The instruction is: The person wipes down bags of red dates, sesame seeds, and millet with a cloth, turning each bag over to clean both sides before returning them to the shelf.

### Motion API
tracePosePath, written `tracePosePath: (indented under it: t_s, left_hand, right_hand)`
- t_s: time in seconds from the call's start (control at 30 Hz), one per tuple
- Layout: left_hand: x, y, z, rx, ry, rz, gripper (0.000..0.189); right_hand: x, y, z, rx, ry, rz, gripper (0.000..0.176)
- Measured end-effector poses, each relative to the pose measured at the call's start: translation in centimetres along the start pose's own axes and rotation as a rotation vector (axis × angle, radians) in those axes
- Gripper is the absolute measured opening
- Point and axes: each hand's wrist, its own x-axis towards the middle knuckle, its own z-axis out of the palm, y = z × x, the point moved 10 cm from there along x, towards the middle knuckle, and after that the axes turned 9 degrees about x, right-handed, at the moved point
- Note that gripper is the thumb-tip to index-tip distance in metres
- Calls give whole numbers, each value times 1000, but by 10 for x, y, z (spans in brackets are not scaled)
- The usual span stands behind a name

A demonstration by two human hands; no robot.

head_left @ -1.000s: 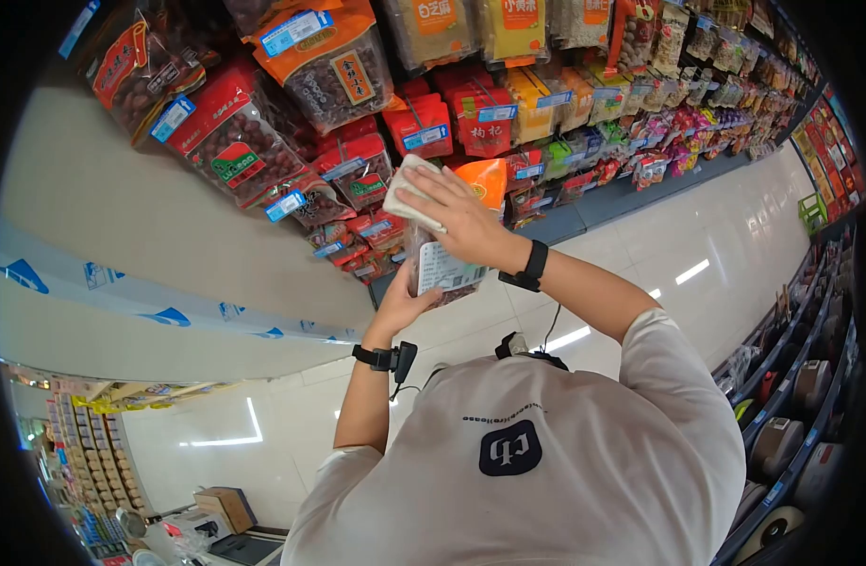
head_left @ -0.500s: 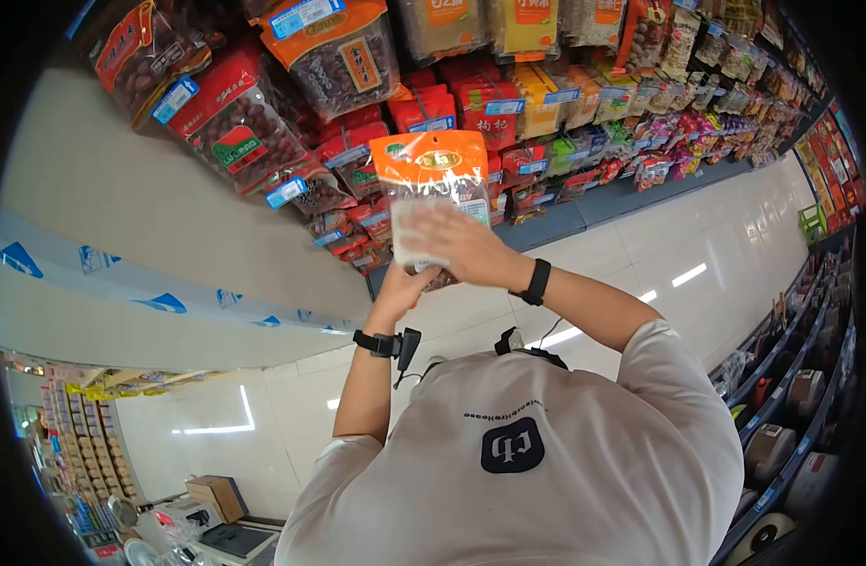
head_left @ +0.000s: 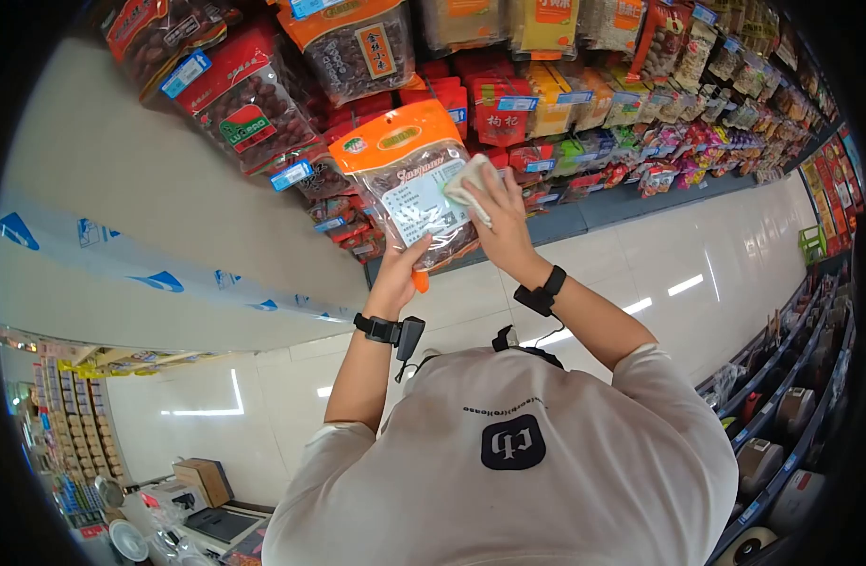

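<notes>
My left hand (head_left: 397, 274) grips the lower left corner of an orange-topped plastic bag (head_left: 399, 141) of dark dried fruit, its thumb on the front. The bag's white printed label (head_left: 422, 206) faces up. My right hand (head_left: 505, 223) presses a pale cloth (head_left: 469, 187) against the bag's right edge, fingers stretched over the cloth. Behind the bag hang red packets (head_left: 501, 111) and a large bag of dark dates (head_left: 353, 58).
Shelves of hanging snack packets (head_left: 659, 141) run to the upper right, above a dark shelf base (head_left: 565, 221). A pale panel (head_left: 141, 179) stands at the left. Racks of goods (head_left: 761, 462) line the lower right. A cardboard box (head_left: 205, 481) sits at the lower left.
The bag has tilted and moved slightly left, with its label now exposed. My right hand has shifted from the bag's middle to its right edge, and the cloth under it shows clearly.
</notes>
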Motion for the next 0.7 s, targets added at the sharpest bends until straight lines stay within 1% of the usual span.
tracePosePath:
  t_s: [0.03, 0.07, 0.1, 0.17, 0.2, 0.23, 0.27, 0.3, 0.33, 0.37, 0.4, 0.43, 0.5, 0.53, 0.6, 0.63, 0.7]
  left_hand:
    - [1, 0, 0, 0, 7, 2, 65]
    - [2, -1, 2, -32, -9, 0, 65]
    - [3, -2, 5, -65, -27, -2, 65]
    - [5, -11, 3, -77, -43, -31, 66]
    - [4, -18, 4, -87, -62, -60, 66]
    - [2, -19, 6, -91, -62, -62, 66]
    - [0, -16, 11, -40, -93, -30, 61]
    - [-3, -12, 16, 13, -124, 1, 57]
    - [-4, -6, 14, 14, -123, -3, 57]
    - [-4, -6, 18, -146, -198, -111, 55]
    - [-7, -5, 26, -308, -270, -218, 55]
    - [-7, -1, 31, -312, -266, -221, 55]
    - [-4, -6, 26, -160, -93, -290, 60]
    - [-3, -7, 28, -162, -92, -289, 60]
    - [-2, -5, 35, -252, -129, -238, 60]
    - [-2, -7, 33, -255, -124, -239, 60]
    - [5, -4, 35, -322, -187, -191, 60]
  right_hand:
    - [-2, 6, -8, -44, 82, 70, 43]
    - [-5, 20, -3, 200, 108, 148, 42]
    - [-4, 23, -1, 201, 106, 148, 42]
    - [-5, 49, -5, 403, 223, 307, 40]
    - [0, 54, -6, 399, 218, 310, 40]
    - [8, 59, -4, 602, 211, 297, 39]
    - [14, 62, -1, 807, 205, 282, 39]
    - [13, 65, -3, 806, 206, 286, 39]
    - [12, 66, -9, 600, 190, 270, 38]
    - [11, 67, -14, 394, 172, 252, 37]
    - [12, 72, -11, 401, 133, 241, 37]
    - [13, 69, -12, 401, 129, 245, 37]
    - [18, 62, -11, 428, 43, 265, 39]
    - [20, 57, -13, 428, 40, 265, 39]
    - [22, 0, -10, -40, -49, -148, 46]
    - [17, -17, -8, -37, -53, -148, 46]
    - [-9, -62, 22, 37, -335, -248, 54]
